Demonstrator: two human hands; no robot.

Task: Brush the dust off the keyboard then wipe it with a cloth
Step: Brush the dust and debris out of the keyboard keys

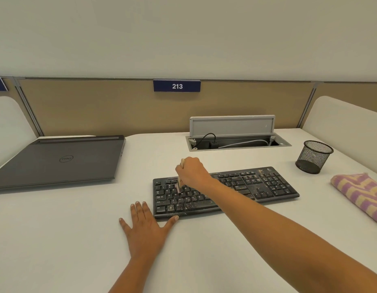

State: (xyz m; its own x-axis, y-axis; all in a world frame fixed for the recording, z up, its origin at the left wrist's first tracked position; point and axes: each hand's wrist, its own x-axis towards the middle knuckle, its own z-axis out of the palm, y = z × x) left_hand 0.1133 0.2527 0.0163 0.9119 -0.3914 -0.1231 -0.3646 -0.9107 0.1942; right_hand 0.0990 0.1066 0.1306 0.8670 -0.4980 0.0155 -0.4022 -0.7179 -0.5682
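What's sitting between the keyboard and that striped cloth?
Nothing: only bare desk separates the keyboard from the cloth, as the head view shows.

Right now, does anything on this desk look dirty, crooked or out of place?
Yes. The keyboard is speckled with pale dust and crumbs, thickest on the lower-left keys below the brush in the right hand. It also seems to lie slightly askew, right end farther back. The cable hatch lid behind it stands open.

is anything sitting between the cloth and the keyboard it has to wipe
Nothing visible does. The striped cloth lies on the desk just right of the keyboard, with only bare surface between them. The mesh cup stands farther back, off that path.
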